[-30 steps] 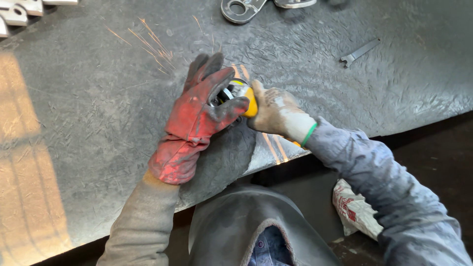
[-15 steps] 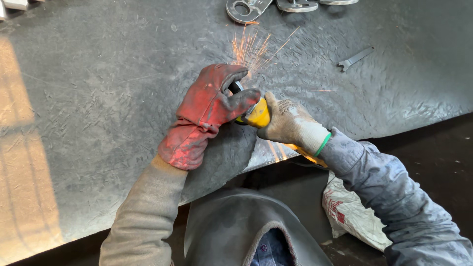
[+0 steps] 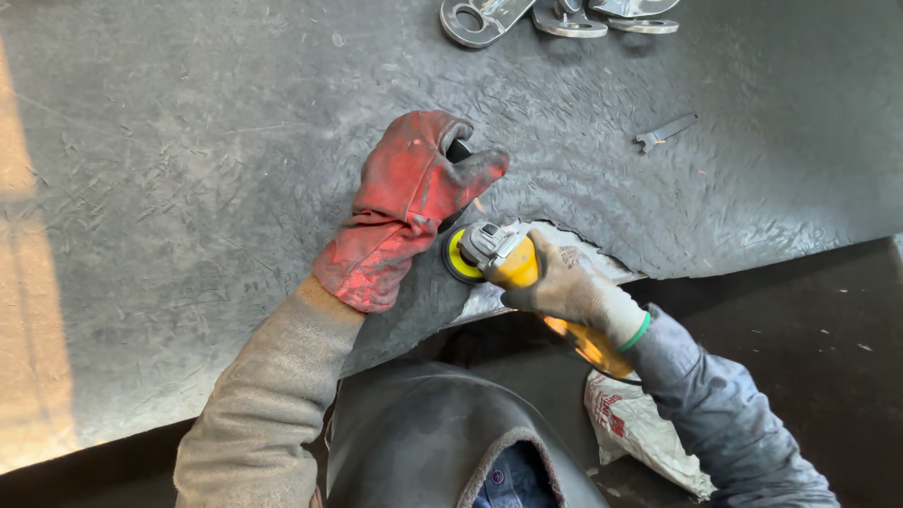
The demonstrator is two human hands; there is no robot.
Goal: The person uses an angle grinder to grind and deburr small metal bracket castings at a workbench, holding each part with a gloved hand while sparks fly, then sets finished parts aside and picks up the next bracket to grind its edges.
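So the person is bent over a big dark, scuffed counter (image 3: 188, 169) that fills most of the frame. The right hand (image 3: 574, 293), in a grubby grey knit glove, has its fingers clenched round the yellow body of an angle grinder (image 3: 513, 268), just right of centre. The grinder's disc (image 3: 459, 256) points left, up against the ragged torn edge of the counter covering, probably so the handle can hang off over the dark floor (image 3: 800, 329) and leave the wrist free.

The left hand (image 3: 409, 193) wears a thick red leather glove and sits just above and left of the disc. Its fingers are curled down around a small dark piece (image 3: 458, 149) that only just peeks out by the thumb, so it looks like it's pinning that piece to the counter. Can't tell what the piece actually is, the glove hides nearly all of it. Glove and disc are very close, nearly touching.

Other stuff: a few flat metal brackets (image 3: 480, 17) along the top edge, a small spanner (image 3: 663, 132) at upper right, both well apart from the hands. A white printed sack (image 3: 640, 423) lies on the floor at lower right, under the right sleeve.
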